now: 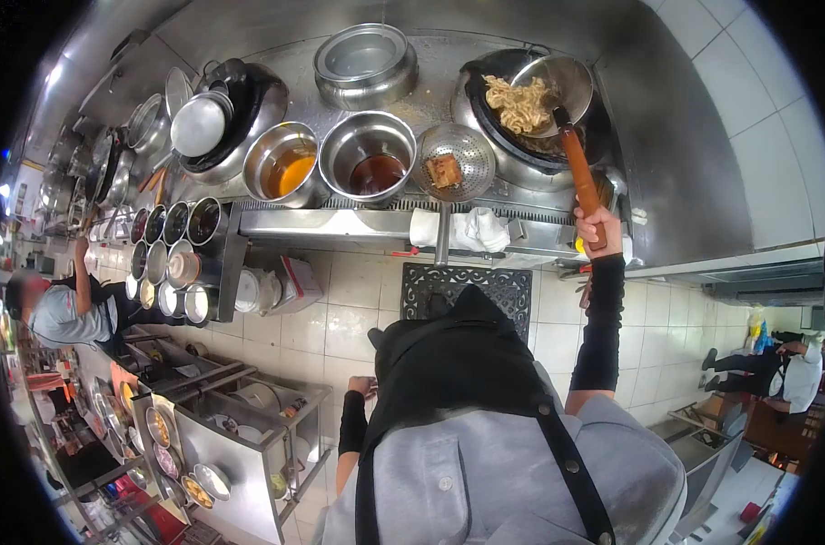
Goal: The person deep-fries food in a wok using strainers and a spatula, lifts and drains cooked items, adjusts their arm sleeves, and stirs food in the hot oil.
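Note:
My right hand (597, 232) is wrapped round the brown wooden handle (579, 168) of a metal strainer (568, 80). The strainer lies tilted over the wok (485, 136) at the back right, and pale strips of food (518, 103) lie in and beside it. My left hand (363, 387) hangs low at my side, left of the black apron; its fingers are too small and partly hidden to tell what they do. Left of the wok, a perforated ladle (474, 163) holds a browned piece of food (444, 171).
Pots of orange liquid (291, 173) and dark red liquid (377, 173) stand on the stove, with a lidded pot (365, 73) behind. Sauce containers (203, 218) stand left. A white cloth (476, 230) lies on the front edge. One person (76, 313) is far left, another (794, 372) far right.

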`<state>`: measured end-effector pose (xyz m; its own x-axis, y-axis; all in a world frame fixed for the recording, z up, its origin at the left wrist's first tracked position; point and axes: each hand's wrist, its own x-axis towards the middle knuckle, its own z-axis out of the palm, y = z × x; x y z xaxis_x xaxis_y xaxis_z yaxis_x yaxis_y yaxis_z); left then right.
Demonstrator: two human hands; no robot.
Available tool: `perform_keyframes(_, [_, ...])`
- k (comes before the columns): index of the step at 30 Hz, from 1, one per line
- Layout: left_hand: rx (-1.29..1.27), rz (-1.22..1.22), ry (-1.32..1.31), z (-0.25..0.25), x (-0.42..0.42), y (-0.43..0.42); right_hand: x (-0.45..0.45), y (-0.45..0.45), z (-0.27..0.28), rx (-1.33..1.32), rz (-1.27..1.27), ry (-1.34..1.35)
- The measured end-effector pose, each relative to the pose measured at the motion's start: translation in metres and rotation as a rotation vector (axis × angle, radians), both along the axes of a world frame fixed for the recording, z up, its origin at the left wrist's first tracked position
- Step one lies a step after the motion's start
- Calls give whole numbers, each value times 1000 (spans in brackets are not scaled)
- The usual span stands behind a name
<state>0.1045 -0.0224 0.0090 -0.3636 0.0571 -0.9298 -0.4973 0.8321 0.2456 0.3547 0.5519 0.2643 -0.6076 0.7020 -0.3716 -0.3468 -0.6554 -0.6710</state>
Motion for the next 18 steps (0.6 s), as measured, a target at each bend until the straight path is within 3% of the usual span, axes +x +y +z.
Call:
perform_keyframes(6, [160,-545,268,-47,22,-45,6,2,6,81,-49,-152])
perform_keyframes(11, [246,-782,453,-62,15,-41,-9,-13,17,146,-102,-203])
perform_keyframes(13, [248,-634,426,-55,9,-31,-9,-18,16,135,-94,-205])
perform_keyframes(15, [234,-274,298,-38,2,-16,-6,-18,9,137,-77,-199])
perform_keyframes(18, [252,-289,324,-45,-11,-9,-6,-24,12,131,-99,-191])
